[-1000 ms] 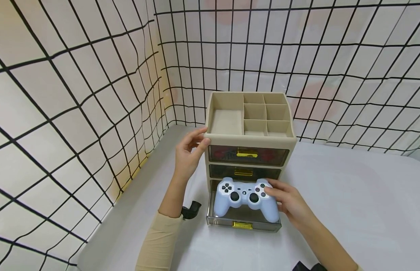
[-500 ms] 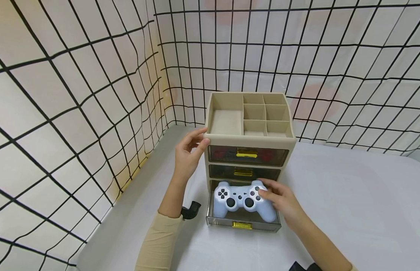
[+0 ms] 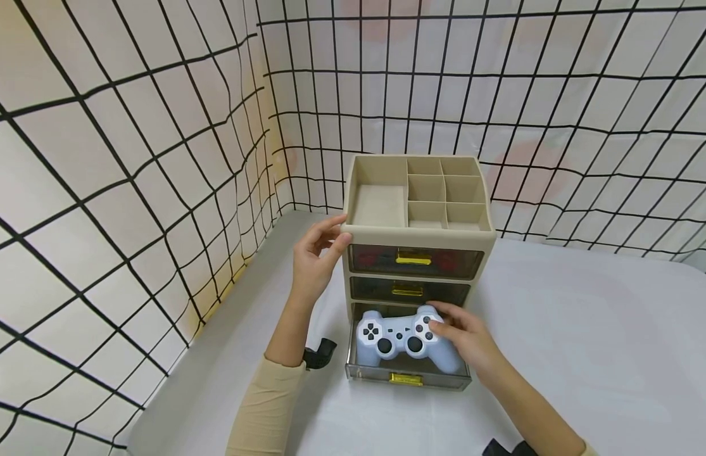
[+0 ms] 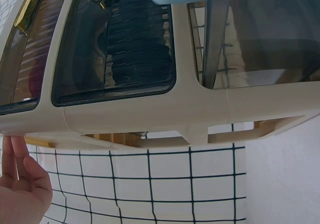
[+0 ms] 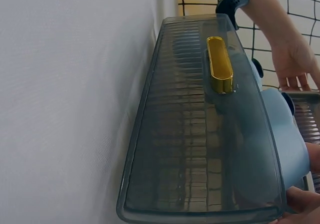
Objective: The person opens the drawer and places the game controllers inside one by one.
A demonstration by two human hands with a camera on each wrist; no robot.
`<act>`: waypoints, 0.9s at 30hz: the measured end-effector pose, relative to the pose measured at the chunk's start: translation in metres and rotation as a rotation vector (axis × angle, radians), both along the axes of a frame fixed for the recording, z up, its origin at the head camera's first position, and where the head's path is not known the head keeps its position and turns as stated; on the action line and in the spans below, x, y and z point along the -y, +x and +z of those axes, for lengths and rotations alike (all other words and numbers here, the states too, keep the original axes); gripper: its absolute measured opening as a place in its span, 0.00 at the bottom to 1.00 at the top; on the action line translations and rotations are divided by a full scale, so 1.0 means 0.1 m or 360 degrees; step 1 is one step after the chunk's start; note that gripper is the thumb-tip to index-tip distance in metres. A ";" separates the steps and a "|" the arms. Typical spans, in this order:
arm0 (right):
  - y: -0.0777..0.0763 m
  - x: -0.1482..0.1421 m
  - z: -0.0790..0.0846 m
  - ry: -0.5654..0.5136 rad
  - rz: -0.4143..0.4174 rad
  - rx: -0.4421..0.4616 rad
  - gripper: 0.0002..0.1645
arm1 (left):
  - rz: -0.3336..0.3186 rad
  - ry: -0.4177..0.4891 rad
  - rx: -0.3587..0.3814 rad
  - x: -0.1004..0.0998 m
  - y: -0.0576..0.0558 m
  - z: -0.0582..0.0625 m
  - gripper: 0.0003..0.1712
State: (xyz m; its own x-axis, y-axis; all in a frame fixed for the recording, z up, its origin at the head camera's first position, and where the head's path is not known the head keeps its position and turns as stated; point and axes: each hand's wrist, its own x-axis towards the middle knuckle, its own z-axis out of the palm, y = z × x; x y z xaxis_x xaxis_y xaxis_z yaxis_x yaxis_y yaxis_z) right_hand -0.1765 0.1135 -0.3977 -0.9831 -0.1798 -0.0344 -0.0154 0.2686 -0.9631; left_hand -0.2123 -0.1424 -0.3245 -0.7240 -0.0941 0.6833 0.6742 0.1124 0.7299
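A light blue game controller (image 3: 399, 339) sits tilted within the pulled-out bottom drawer (image 3: 438, 380) of a beige desk organizer (image 3: 421, 237). Its right side is pinched by my right hand (image 3: 471, 342), thumb on the face near the buttons and fingers at the top edge. My left hand (image 3: 320, 256) rests against the organizer's upper left corner, thumb at the front and fingers along the side. In the left wrist view, fingertips of the left hand (image 4: 22, 184) touch the side wall. The right wrist view shows the drawer's clear front with its gold handle (image 5: 220, 64) and the controller (image 5: 277, 139) behind it.
Two upper drawers, the top one (image 3: 416, 261) and the middle one (image 3: 387, 289), are closed; reddish things show dimly through the top one. Black grid mesh (image 3: 444, 95) over white sheeting stands behind and to the left. A white cloth (image 3: 580, 329) covers the table.
The controller has moved left and slightly down into the bottom drawer, with my right hand following it. My left hand has stayed at the organizer's corner.
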 end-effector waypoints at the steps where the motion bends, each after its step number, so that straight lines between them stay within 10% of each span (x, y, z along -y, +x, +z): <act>1: 0.00 0.01 0.00 0.0015 0.0003 -0.0019 0.24 | 0.0002 -0.0001 -0.0001 0.00 0.00 0.00 0.17; 9: 0.01 -0.01 0.01 0.0153 0.0103 -0.0064 0.23 | 0.0009 0.0004 -0.0014 0.06 -0.20 -0.21 0.19; 27: -0.04 -0.04 0.06 0.0581 0.0294 -0.0068 0.23 | -0.0005 0.0007 -0.0050 0.08 -0.22 -0.23 0.18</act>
State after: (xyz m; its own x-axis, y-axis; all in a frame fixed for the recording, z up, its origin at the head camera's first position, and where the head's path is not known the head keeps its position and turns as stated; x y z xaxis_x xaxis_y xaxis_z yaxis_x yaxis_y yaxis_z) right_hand -0.1809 0.1177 -0.3913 -0.9374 -0.3369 -0.0883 -0.1334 0.5815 -0.8025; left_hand -0.2341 -0.1502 -0.3480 -0.7027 -0.0948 0.7051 0.6971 0.1068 0.7090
